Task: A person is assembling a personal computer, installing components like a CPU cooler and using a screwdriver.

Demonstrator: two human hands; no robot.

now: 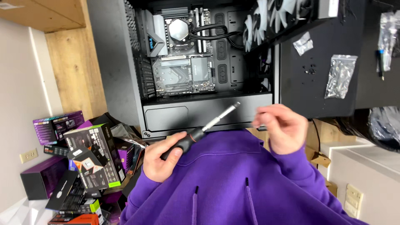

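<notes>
The left hand (160, 160) grips the screwdriver (200, 131) just below the open computer case (200, 62); the right hand (281, 127), fingers pinched together, sits beside its tip. Steadying the shaft seems wise.

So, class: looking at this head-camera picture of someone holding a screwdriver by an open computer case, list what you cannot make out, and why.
- Right hand: motion blur hides its fingers and whatever its grip holds.
- Screwdriver tip: too small and blurred to tell the bit.
- Left hand: its palm is hidden by the screwdriver's handle.
- Fans in the computer case: cut off by the top edge.
- Plastic bag: contents too small to tell.
</notes>
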